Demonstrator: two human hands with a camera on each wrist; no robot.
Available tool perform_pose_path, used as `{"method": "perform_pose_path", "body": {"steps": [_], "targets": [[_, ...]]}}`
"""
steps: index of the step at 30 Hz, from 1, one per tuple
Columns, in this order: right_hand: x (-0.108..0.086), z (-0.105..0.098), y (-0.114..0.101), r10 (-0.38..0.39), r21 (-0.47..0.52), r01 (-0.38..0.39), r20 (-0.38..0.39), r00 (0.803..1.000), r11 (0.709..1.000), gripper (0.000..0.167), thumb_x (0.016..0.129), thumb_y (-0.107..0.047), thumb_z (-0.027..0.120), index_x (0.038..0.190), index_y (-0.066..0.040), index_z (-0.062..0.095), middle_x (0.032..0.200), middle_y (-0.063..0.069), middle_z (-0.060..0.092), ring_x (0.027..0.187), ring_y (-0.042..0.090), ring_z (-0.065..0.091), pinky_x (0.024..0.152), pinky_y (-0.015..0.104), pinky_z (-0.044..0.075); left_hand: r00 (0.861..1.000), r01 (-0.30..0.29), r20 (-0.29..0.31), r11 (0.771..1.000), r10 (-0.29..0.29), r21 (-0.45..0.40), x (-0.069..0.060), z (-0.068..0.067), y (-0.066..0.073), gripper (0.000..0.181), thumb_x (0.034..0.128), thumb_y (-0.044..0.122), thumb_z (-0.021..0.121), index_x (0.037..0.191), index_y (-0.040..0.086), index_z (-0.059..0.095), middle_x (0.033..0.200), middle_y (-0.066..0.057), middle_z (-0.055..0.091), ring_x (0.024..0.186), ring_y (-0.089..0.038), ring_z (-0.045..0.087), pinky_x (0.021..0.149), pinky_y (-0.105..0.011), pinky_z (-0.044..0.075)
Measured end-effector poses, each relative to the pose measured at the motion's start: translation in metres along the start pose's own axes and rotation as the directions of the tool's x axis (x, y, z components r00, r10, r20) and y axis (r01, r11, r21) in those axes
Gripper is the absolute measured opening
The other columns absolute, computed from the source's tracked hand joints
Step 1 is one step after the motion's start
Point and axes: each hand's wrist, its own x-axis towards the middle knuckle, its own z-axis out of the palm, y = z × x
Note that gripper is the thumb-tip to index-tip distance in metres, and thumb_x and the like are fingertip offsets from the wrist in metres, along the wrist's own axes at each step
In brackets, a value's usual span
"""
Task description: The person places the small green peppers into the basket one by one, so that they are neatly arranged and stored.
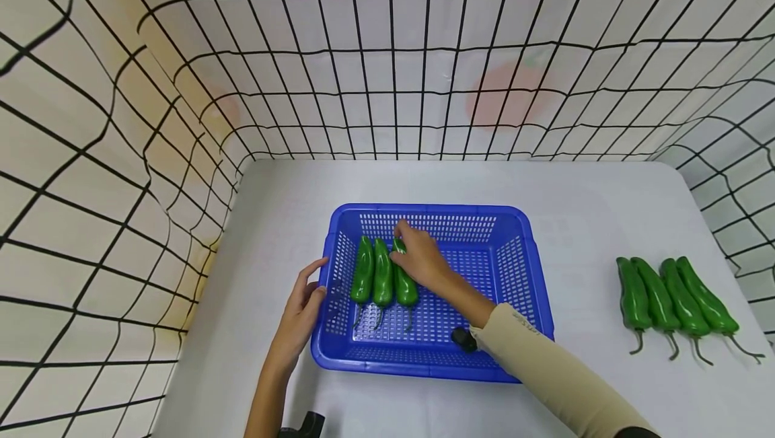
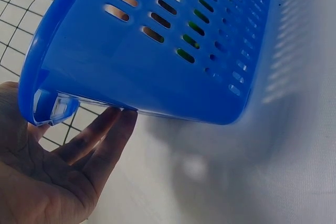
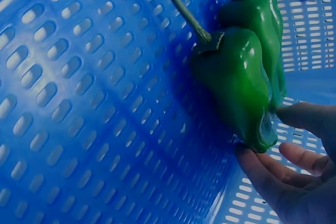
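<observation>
A blue plastic basket point(image 1: 430, 375) stands on the white table. Three green peppers point(image 1: 383, 273) lie side by side in its left half, stems toward the near side. Over the rightmost of them is my right hand point(image 1: 422, 258); in the right wrist view, thumb and fingers point(image 3: 257, 174) pinch the tip of this pepper point(image 3: 231, 77). My left hand point(image 1: 301, 310) is at the basket's left side. Its fairly straight fingers point(image 2: 113, 142) touch the outer wall below the rim in the left wrist view.
Several more green peppers point(image 1: 672, 297) lie in a row on the table point(image 1: 581, 223) to the right. Black wire mesh point(image 1: 412, 68) stands behind and at both sides. A small black object point(image 1: 463, 339) shows by the right sleeve, over the basket.
</observation>
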Motion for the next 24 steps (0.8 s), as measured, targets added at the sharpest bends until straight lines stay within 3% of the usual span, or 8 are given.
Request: {"method": "perform_pose_path", "body": {"steps": [8,14,19,24], "targets": [[-0.002,-0.008,0.002,-0.022,-0.021,0.022,-0.005,1.000,1.000,0.027,0.086,0.001,0.065,0.113,0.003,0.061,0.103,0.019,0.070,0.078,0.028,0.067,0.059,0.030,0.055,1.000,-0.004,0.005,1.000,0.004,0.005,0.000,0.000,0.001,0.049,0.1041,0.017,0.045,0.148,0.037,0.039,0.131,-0.020,0.057,0.105,-0.040,0.065,0.076,-0.048,0.059],[-0.005,-0.021,-0.004,-0.035,-0.090,0.035,0.003,0.999,0.995,0.023,0.086,-0.001,0.066,0.109,0.001,0.064,0.103,0.018,0.070,0.087,0.029,0.067,0.070,0.036,0.057,1.000,0.003,0.003,1.000,-0.003,0.002,0.000,0.000,-0.001,0.049,0.1040,0.017,0.045,0.148,0.038,0.039,0.134,-0.020,0.056,0.107,-0.041,0.065,0.076,-0.049,0.058],[-0.008,-0.037,-0.007,-0.045,-0.128,0.042,-0.022,0.999,0.991,0.020,0.084,0.000,0.064,0.104,-0.002,0.068,0.091,0.011,0.071,0.074,0.023,0.064,0.063,0.034,0.054,1.000,0.002,0.001,1.000,-0.002,0.000,0.000,0.000,-0.001,0.049,0.1039,0.017,0.046,0.148,0.038,0.039,0.134,-0.020,0.056,0.107,-0.041,0.065,0.075,-0.048,0.059],[-0.014,-0.060,-0.007,-0.017,-0.102,0.013,-0.039,0.999,0.995,0.023,0.085,-0.001,0.062,0.106,-0.003,0.068,0.093,0.010,0.071,0.067,0.018,0.061,0.058,0.031,0.052,1.000,-0.002,0.008,1.000,0.002,-0.001,0.001,-0.001,-0.001,0.048,0.1042,0.018,0.046,0.149,0.035,0.039,0.135,-0.022,0.055,0.108,-0.043,0.064,0.076,-0.050,0.058]]}}
